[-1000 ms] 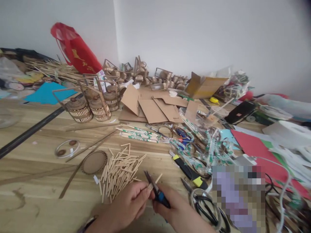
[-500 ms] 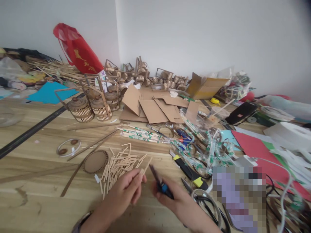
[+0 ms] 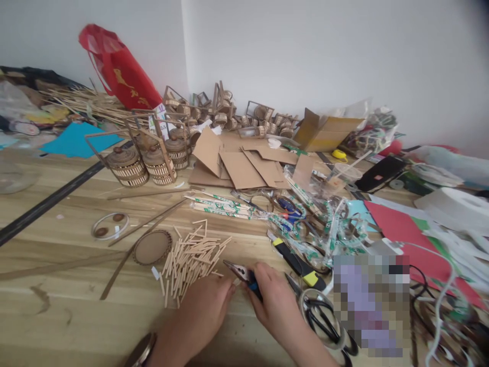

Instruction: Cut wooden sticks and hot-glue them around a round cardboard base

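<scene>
In the head view, my right hand [image 3: 273,300] is wrapped round blue-and-black pliers [image 3: 250,280], whose metal jaws point up and left. My left hand [image 3: 210,300] is closed in a pinch just left of the pliers, its fingertips close to the jaws. A small bit of pale wooden stick [image 3: 237,281] shows at those fingertips; the rest is hidden. Beyond my left hand lies a loose heap of short wooden sticks [image 3: 193,257]. A round cardboard disc [image 3: 153,247] with a toothed edge rests left of the heap.
A black-and-yellow cutter [image 3: 294,260] and black-handled scissors [image 3: 323,318] lie at the right. Wrapped sticks [image 3: 221,206] and cardboard pieces [image 3: 244,168] are further back. Small lidded baskets [image 3: 128,165] stand at the back left, near a red bag [image 3: 120,71].
My hands have come closer together. The pliers have tilted leftward, their jaws now beside my left fingertips, and my left hand has turned with its back upward. The view has shifted slightly.
</scene>
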The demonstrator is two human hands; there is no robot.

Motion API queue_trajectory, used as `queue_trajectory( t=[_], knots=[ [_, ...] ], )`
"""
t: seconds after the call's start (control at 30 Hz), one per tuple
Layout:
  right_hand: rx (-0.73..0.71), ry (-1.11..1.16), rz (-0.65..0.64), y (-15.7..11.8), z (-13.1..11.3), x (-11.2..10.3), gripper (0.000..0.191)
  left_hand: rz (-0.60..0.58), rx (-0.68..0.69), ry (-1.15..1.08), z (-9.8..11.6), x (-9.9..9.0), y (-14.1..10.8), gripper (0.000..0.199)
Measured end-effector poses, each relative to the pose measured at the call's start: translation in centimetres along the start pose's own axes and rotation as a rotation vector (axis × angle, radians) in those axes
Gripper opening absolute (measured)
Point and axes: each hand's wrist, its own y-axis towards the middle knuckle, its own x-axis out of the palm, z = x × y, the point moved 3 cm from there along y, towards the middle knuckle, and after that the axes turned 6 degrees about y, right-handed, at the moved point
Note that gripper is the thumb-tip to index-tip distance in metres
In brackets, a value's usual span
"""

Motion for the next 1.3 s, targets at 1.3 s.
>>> queue_trajectory(
  t=[1.3],
  knots=[
    [0.056, 0.497, -0.311, 0.1, -1.3, -1.8, 0.012, -0.084, -0.078, -0.823, -0.8, 1.3, 0.7, 0.038]
  ],
)
